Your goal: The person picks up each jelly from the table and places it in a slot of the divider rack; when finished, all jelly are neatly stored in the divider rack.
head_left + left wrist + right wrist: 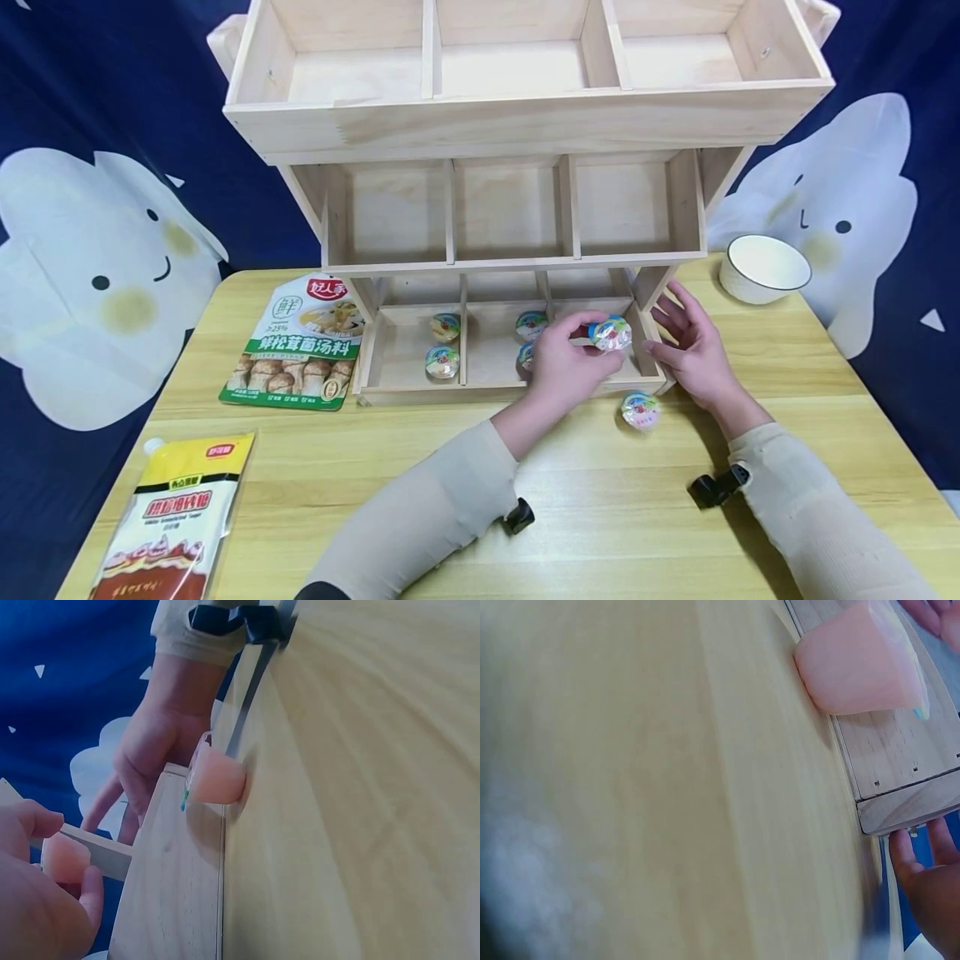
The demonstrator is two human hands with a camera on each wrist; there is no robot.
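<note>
My left hand pinches a small jelly cup with a shiny printed lid over the bottom tier's right compartment. Its pinkish body shows between thumb and fingers in the left wrist view. Against the outer right side of the wooden rack rests my right hand, fingers extended and holding nothing. Another pink jelly cup stands on the table just before the rack's front right corner. Two jelly cups lie in the bottom left compartment, two more in the middle one, one partly hidden by my left hand.
The rack's upper two tiers each have three compartments. A white bowl stands at the back right. To the rack's left lies a green-and-white soup-seasoning pouch, with a yellow-and-white spouted pouch at the table's front left. A dark blue curtain hangs behind.
</note>
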